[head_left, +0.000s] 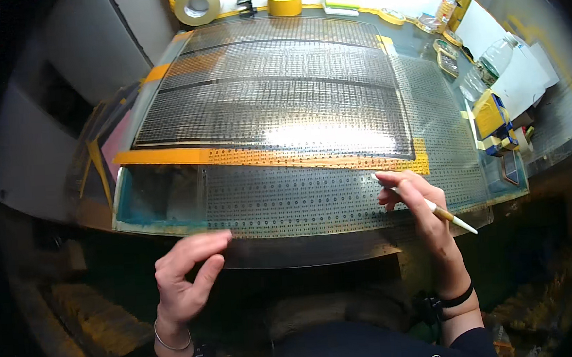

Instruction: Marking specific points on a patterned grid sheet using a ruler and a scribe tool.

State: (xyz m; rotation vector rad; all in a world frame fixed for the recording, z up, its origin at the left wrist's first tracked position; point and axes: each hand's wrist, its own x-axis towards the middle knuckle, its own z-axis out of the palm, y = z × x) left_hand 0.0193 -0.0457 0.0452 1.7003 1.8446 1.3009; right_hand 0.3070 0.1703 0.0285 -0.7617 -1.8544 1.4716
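Observation:
My right hand (425,212) grips a slim white-and-brown pen-like tool (457,221). One pointed white end sticks out toward the lower right, and the other end shows by my fingertips. Those fingertips hover over or touch the right part of a clear sheet printed with rows of small dark marks (287,195); contact is hard to judge. At the front edge of that sheet, my left hand (190,273) holds nothing, its fingers stretched out and thumb apart. Behind both hands, a shiny sheet with a dense dark grid (275,104) lies bordered by orange tape (167,157).
Tape rolls (197,6), a yellow tape roll (285,4) and a black clip (246,7) line the back edge. At the right are a clear plastic bottle (496,57), white papers (522,85) and a blue-and-yellow box (494,123). Coloured sheets (104,150) lean at the left.

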